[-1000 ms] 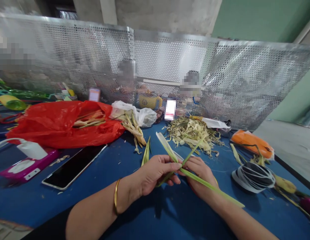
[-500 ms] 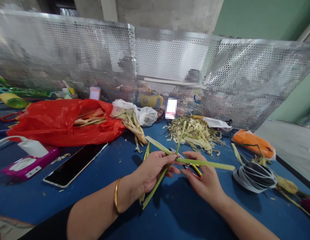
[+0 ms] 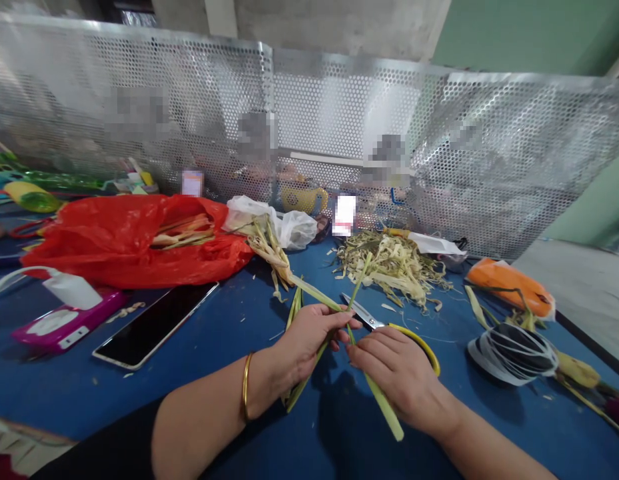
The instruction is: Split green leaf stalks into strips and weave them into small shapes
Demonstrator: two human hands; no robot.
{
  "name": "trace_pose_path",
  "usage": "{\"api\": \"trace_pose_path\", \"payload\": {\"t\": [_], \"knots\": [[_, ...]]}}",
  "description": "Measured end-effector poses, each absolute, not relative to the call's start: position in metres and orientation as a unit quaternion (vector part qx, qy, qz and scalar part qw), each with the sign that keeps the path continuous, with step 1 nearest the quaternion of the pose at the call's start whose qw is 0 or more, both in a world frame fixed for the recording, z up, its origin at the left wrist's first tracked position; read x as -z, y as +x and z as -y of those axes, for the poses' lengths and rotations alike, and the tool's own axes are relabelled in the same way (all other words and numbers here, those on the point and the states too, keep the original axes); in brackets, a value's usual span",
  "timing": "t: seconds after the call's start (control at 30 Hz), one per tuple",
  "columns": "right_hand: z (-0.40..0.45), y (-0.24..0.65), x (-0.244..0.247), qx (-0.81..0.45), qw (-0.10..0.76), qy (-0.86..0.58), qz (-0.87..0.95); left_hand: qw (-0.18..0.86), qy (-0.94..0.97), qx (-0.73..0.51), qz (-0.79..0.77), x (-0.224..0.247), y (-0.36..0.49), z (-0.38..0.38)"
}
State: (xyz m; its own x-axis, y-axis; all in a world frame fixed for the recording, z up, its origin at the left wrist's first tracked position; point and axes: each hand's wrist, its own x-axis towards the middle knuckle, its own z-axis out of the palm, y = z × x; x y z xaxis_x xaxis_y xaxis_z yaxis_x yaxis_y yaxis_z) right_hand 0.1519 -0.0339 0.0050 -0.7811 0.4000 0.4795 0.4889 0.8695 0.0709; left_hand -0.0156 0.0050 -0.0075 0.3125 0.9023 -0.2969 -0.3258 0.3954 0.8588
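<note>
The fingers of the left hand [image 3: 309, 333] are closed around green leaf strips [image 3: 316, 347] just below the middle of the frame. The thumb lies on top and presses the strips where they cross. The right hand [image 3: 396, 373] is beside it, a little lower and to the right. Its fingertips pinch one strip close to the crossing point, so the two hands almost touch there.

One strip [image 3: 384, 407] has its long axis from the crossing down to the lower right; it passes under the right hand and its free end points to the bottom of the frame. Another strip [image 3: 316, 292] goes from the left hand up to the left and points toward the pile of stalks. A thin strip [image 3: 359, 283] rises nearly straight up from the crossing toward the heap of shavings. The lower ends of the bundle come out under the left palm and point to the lower left, near the blue table [image 3: 214, 333].

Scissors [image 3: 369, 315] with a yellow handle lie on the table just behind the right hand, the blades pointing to the upper left. A heap of pale shavings [image 3: 394, 263] is behind them. In the left part are a red plastic bag [image 3: 114, 237], a phone [image 3: 156, 325] and a pink case [image 3: 64, 320]. At the right lies a coil of white strips [image 3: 512, 353]. A gold bangle [image 3: 246, 395] is on the left wrist.
</note>
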Motion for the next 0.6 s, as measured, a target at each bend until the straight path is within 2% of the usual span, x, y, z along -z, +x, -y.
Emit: {"api": "trace_pose_path", "payload": {"t": [0.13, 0.3, 0.4, 0.5, 0.6], "knots": [[0.03, 0.156, 0.0, 0.094, 0.272, -0.294, 0.911, 0.722, 0.309, -0.439, -0.436, 0.007, -0.018, -0.013], [0.005, 0.169, -0.008, 0.056, 0.321, -0.442, 0.836, 0.712, 0.254, -0.467, -0.459, 0.009, -0.016, -0.013], [-0.037, 0.174, -0.022, 0.068, 0.266, -0.503, 0.82, 0.709, 0.243, -0.469, -0.467, 0.014, -0.012, -0.01], [-0.096, 0.171, -0.035, 0.133, 0.125, -0.57, 0.801, 0.705, 0.249, -0.48, -0.46, 0.018, -0.01, -0.009], [-0.157, 0.158, -0.041, 0.136, 0.082, -0.59, 0.792, 0.705, 0.256, -0.481, -0.454, 0.019, -0.01, -0.009]]}}
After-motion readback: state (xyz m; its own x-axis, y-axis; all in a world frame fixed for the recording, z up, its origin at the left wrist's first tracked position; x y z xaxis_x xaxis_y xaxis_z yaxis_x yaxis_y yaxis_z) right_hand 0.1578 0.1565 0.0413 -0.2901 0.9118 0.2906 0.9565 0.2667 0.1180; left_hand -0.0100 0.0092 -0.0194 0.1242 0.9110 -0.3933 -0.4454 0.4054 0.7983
